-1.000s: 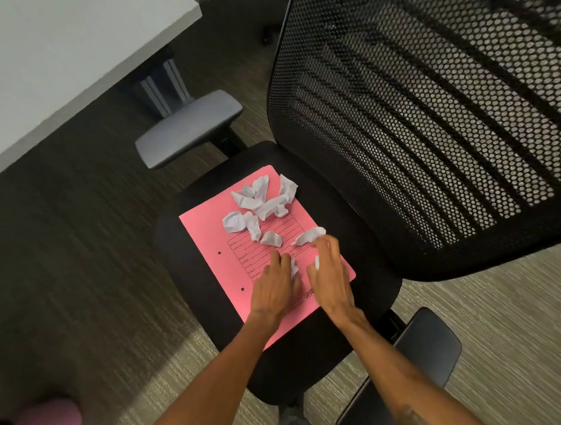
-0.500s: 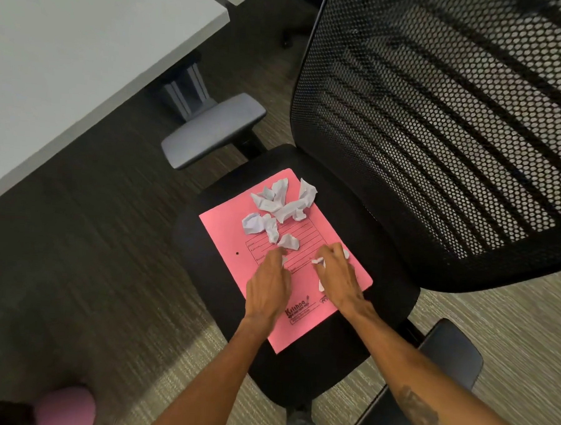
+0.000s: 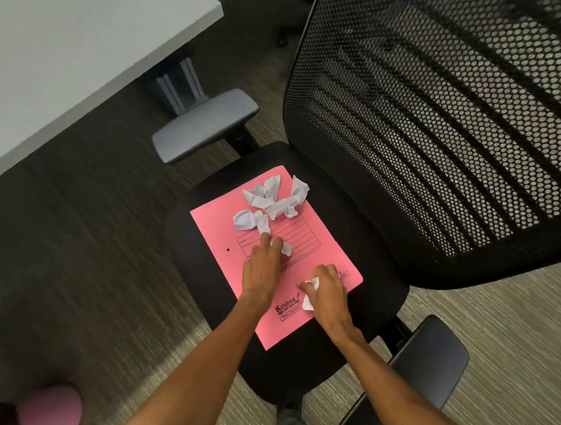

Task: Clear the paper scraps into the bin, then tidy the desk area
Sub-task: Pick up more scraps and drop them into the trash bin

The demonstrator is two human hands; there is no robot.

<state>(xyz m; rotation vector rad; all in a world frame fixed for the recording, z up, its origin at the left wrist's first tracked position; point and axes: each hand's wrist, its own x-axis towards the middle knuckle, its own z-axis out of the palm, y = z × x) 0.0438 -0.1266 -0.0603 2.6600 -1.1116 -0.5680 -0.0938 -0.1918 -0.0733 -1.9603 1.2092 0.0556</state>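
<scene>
A black office chair fills the middle of the frame, its mesh backrest rising across the upper right. On the seat a pink folder is laid flat, turned at an angle, with "Krishna" printed near its lower edge.

White paper scraps are heaped on the upper part of the folder — a crumpled cluster near its top corner, and a second small clump just below and to the left of it.

The left hand is pressed palm-down on the centre of the folder, fingers stretched toward the top of the frame; a fingertip is touching the lower clump, and another small scrap is seen just beside the fingers on the right. Whether anything is pinched there cannot be told — the fingers look loosely spread rather than clamped.

The right hand is set lower right on the folder, fingers curled in, closed around a crumpled piece whose white edges poke out on the thumb side.

A grey armrest is seen at upper left of the chair, a black armrest at lower right. The white desk takes the upper left corner of the frame, over a dark carpeted floor. Something pink and rounded is glimpsed at the bottom left edge, too cut off to identify.
</scene>
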